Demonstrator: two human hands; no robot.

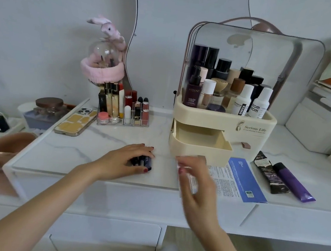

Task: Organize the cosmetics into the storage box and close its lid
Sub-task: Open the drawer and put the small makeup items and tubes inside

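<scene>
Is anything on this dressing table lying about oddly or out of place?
Nothing is spilled or broken. A few things are loose: a black tube and a purple tube lie flat by the storage box, whose left drawer stands open and empty. The left hand covers some dark sticks.

— Where does the view sit?

— One wide-angle camera on the person's head, facing forward and down over the white tabletop; no second view shares the scene.

— How near?

— Close — both forearms run in from the bottom edge, the left hand near centre, the right hand at about four o'clock of it.

— And farther off?

— The storage box stands at one o'clock before the wall, edges bowed by the lens.
</scene>
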